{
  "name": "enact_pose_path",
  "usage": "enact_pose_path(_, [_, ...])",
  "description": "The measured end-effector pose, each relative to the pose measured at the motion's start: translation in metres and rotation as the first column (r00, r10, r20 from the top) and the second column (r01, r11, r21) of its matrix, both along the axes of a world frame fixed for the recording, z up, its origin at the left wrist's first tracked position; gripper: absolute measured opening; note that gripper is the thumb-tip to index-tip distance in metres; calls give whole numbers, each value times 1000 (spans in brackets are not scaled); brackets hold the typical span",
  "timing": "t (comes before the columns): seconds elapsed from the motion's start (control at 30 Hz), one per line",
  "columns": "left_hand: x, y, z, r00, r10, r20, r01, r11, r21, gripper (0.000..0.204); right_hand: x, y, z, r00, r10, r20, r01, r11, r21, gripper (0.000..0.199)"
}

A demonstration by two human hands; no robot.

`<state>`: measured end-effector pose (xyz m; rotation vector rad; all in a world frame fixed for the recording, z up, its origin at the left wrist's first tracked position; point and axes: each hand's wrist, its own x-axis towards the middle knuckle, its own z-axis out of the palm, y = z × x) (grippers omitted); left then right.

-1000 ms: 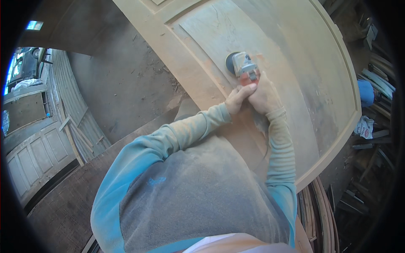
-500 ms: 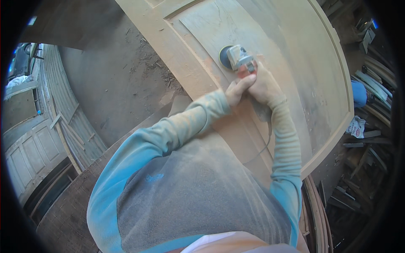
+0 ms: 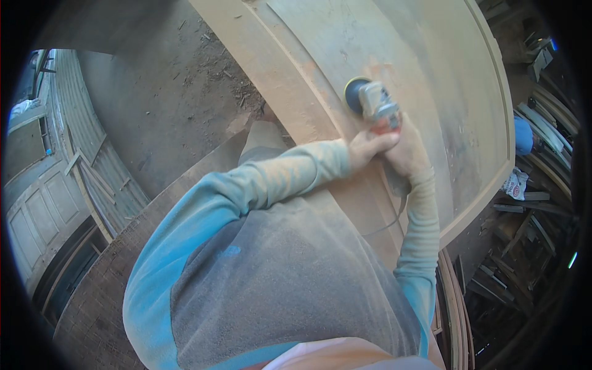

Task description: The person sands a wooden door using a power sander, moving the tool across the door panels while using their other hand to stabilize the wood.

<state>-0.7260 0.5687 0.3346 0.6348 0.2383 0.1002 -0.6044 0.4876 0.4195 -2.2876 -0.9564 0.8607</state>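
Both of my hands are wrapped round an angle grinder [image 3: 379, 105] with a red-and-grey body and a round sanding disc [image 3: 356, 94] at its head. My left hand [image 3: 368, 148] grips the front of the body, next to my right hand [image 3: 408, 150], which closes round it from the right. The disc is against or just over a raised panel of a dusty wooden door [image 3: 425, 80], close to the panel's left edge; exact contact is hard to make out. From the tool's rear a dark cord [image 3: 394, 221] runs down across the door frame. Dust coats my sleeves.
A dirt floor with wood scraps [image 3: 240, 92] lies left of the door. Further left, a pale panelled door [image 3: 46, 206] leans by corrugated sheeting [image 3: 80, 105]. At right are piled offcuts [image 3: 518, 246], a blue container [image 3: 523, 135] and a white bag [image 3: 515, 184].
The angle grinder, with both hands on it, has moved right and toward me along the panel. My view has also shifted slightly.
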Motion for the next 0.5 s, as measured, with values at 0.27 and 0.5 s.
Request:
enact_pose_path(0.27, [3,21,2,987,-157,-25,156,987,-31,54,-2,19,5,993,-105,-62,111,989,99,50])
enact_pose_path(0.5, [26,49,-9,1000,-14,2,14,983,-185,51,10,63,1,991,-132,-4,132,991,-16,49])
